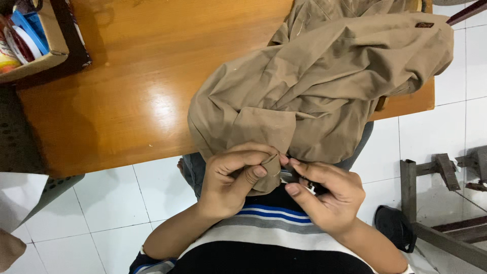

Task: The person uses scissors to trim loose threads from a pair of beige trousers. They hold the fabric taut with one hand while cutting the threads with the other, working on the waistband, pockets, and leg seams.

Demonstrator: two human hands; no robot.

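A crumpled khaki garment point(324, 76) lies on the wooden table point(127, 86) and hangs over its near edge into my lap. My left hand point(231, 175) pinches a fold of the cloth's lower edge between thumb and fingers. My right hand point(327, 195) is closed beside it, thumb and fingers gripping a small dark and white object point(307, 187) at the same fold; I cannot tell what the object is. The two hands nearly touch. I wear a striped shirt point(274, 228).
A cardboard box point(38, 40) with small packages stands at the table's far left corner. White tiled floor lies below. A metal frame point(431, 203) and a dark object point(393, 226) sit at right. Pale paper point(20, 195) is at left.
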